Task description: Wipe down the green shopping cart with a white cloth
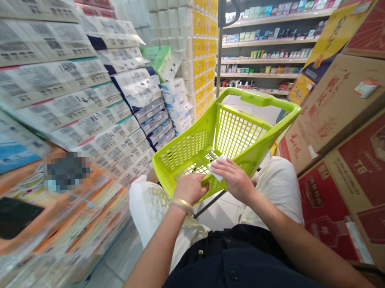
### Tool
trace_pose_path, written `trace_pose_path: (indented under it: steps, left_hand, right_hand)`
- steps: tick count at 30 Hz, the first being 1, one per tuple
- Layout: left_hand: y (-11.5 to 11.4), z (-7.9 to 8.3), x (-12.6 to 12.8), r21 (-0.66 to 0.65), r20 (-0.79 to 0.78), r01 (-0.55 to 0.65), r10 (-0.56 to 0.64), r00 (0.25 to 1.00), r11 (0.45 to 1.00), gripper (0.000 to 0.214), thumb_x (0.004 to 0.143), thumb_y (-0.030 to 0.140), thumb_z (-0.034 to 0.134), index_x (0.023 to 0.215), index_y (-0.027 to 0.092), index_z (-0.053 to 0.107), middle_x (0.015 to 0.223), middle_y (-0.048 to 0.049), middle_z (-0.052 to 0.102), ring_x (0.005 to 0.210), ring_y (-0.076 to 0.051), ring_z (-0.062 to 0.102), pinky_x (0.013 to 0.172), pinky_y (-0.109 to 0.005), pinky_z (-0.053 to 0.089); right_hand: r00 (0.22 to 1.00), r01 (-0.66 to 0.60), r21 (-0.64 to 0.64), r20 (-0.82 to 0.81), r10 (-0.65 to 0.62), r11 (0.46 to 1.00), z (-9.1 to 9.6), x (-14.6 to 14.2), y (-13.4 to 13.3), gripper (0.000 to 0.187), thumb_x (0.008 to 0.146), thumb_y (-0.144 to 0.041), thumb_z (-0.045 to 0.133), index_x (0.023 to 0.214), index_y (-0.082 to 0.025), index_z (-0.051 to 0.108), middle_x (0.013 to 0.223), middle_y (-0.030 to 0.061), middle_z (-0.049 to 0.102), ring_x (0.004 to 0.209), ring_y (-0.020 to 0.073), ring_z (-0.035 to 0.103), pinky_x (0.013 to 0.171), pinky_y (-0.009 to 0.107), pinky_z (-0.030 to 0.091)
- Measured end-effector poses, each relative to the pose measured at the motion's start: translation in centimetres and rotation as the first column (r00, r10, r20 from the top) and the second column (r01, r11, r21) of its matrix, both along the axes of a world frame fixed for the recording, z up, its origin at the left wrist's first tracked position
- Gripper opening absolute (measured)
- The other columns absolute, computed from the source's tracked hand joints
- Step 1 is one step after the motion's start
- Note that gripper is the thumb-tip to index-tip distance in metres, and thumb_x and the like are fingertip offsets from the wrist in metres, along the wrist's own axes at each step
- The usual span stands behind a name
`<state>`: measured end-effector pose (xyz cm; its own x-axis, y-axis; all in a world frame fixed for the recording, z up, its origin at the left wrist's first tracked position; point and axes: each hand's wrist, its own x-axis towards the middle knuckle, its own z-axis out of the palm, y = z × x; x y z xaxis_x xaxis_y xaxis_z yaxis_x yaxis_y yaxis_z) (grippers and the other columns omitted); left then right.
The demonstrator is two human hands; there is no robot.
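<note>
A lime-green plastic shopping cart (192, 140) with lattice walls stands between my knees, its handle on the far side. My left hand (191, 188), below a gold bangle (183, 204), is closed around the near rim of the basket. My right hand (234, 178) presses a folded white tissue (218, 167) with its fingers, against or just above the same rim to the right. Part of the tissue is hidden under the fingers. No goods show inside the basket.
Stacked tissue packs (91, 119) rise on the left, above orange packs bearing a black phone (14, 217). Cardboard cartons (332, 106) crowd the right. Shelves of small boxes and bottles (274, 41) line the back, beside a metal pole (219, 52).
</note>
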<state>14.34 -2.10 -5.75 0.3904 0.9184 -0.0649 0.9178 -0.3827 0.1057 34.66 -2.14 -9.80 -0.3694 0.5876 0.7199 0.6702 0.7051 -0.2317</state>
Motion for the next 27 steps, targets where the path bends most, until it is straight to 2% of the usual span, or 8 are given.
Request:
trace_pose_path:
  steps: [2, 7, 9, 13, 15, 21, 23, 27]
  left_hand:
    - [-0.1, 0.1, 0.0, 0.001, 0.004, -0.003, 0.003, 1.000, 1.000, 0.025, 0.089, 0.040, 0.055, 0.100, 0.023, 0.070, 0.103, -0.0076, 0.075, 0.097, -0.025, 0.069, 0.081, -0.034, 0.050]
    - [-0.2, 0.2, 0.1, -0.004, -0.025, -0.013, 0.013, 1.000, 1.000, 0.028, 0.090, 0.042, 0.053, 0.099, 0.023, 0.070, 0.101, -0.0076, 0.075, 0.097, -0.025, 0.069, 0.080, -0.033, 0.050]
    - [-0.2, 0.3, 0.1, -0.005, -0.024, -0.017, 0.017, 1.000, 1.000, 0.027, 0.090, 0.042, 0.053, 0.099, 0.023, 0.070, 0.101, -0.0072, 0.075, 0.096, -0.024, 0.069, 0.080, -0.033, 0.050]
    - [-0.2, 0.2, 0.1, 0.010, -0.002, -0.010, 0.010, 1.000, 1.000, 0.027, 0.090, 0.041, 0.054, 0.101, 0.024, 0.070, 0.103, -0.0069, 0.075, 0.097, -0.025, 0.069, 0.080, -0.033, 0.050]
    - [-0.2, 0.2, 0.1, 0.015, -0.003, -0.009, 0.009, 1.000, 1.000, 0.027, 0.090, 0.041, 0.053, 0.103, 0.024, 0.070, 0.104, -0.0069, 0.075, 0.097, -0.025, 0.069, 0.080, -0.034, 0.050]
    - [-0.3, 0.3, 0.1, 0.003, -0.014, -0.006, 0.006, 1.000, 1.000, 0.029, 0.090, 0.044, 0.053, 0.100, 0.024, 0.071, 0.101, -0.0070, 0.075, 0.095, -0.024, 0.069, 0.080, -0.033, 0.051]
    - [-0.2, 0.2, 0.1, 0.008, -0.009, -0.008, 0.008, 1.000, 1.000, 0.028, 0.090, 0.043, 0.053, 0.101, 0.024, 0.071, 0.101, -0.0067, 0.075, 0.096, -0.024, 0.069, 0.081, -0.033, 0.050]
    - [-0.2, 0.1, 0.0, 0.019, 0.007, -0.006, 0.006, 1.000, 1.000, 0.025, 0.089, 0.040, 0.054, 0.102, 0.025, 0.070, 0.104, -0.0060, 0.075, 0.098, -0.024, 0.069, 0.081, -0.033, 0.050]
  right_hand:
    - [0.999, -0.033, -0.020, 0.017, 0.033, 0.999, 0.0, -0.1, -0.1, 0.045, 0.093, -0.006, 0.039, 0.123, -0.026, 0.067, 0.126, 0.0028, 0.071, 0.128, 0.0169, 0.060, 0.114, 0.040, 0.044]
    - [0.969, 0.218, 0.005, -0.118, -0.216, 0.976, 0.2, 1.9, 0.9, 0.045, 0.092, -0.006, 0.040, 0.120, -0.024, 0.069, 0.126, 0.0051, 0.071, 0.128, 0.0215, 0.060, 0.118, 0.047, 0.039]
    - [0.960, 0.249, -0.001, -0.131, -0.247, 0.968, 0.2, 1.8, 0.9, 0.046, 0.090, -0.005, 0.040, 0.121, -0.024, 0.069, 0.125, 0.0050, 0.071, 0.129, 0.0222, 0.059, 0.119, 0.049, 0.038]
    - [0.999, 0.032, -0.033, -0.004, -0.032, 0.999, 0.1, 0.4, 0.0, 0.047, 0.090, -0.005, 0.041, 0.121, -0.027, 0.069, 0.126, 0.0025, 0.071, 0.128, 0.0183, 0.060, 0.116, 0.043, 0.041]
    - [1.000, -0.012, -0.032, 0.020, 0.013, 0.999, 0.1, 0.5, -0.1, 0.046, 0.092, -0.005, 0.040, 0.120, -0.026, 0.069, 0.126, 0.0023, 0.071, 0.127, 0.0172, 0.060, 0.115, 0.041, 0.043]
    - [0.953, 0.280, 0.004, -0.126, -0.277, 0.960, 0.3, 2.6, 0.9, 0.047, 0.091, -0.005, 0.039, 0.120, -0.025, 0.069, 0.125, 0.0043, 0.072, 0.130, 0.0220, 0.059, 0.118, 0.050, 0.038]
    - [0.969, 0.228, 0.005, -0.100, -0.227, 0.974, 0.1, 1.9, 0.5, 0.046, 0.091, -0.006, 0.039, 0.121, -0.026, 0.069, 0.125, 0.0039, 0.072, 0.129, 0.0208, 0.059, 0.118, 0.048, 0.039]
    - [1.000, -0.025, -0.023, 0.015, 0.025, 0.999, -0.2, 0.2, -0.5, 0.046, 0.094, -0.007, 0.040, 0.124, -0.027, 0.067, 0.128, 0.0027, 0.070, 0.129, 0.0170, 0.059, 0.116, 0.041, 0.042]
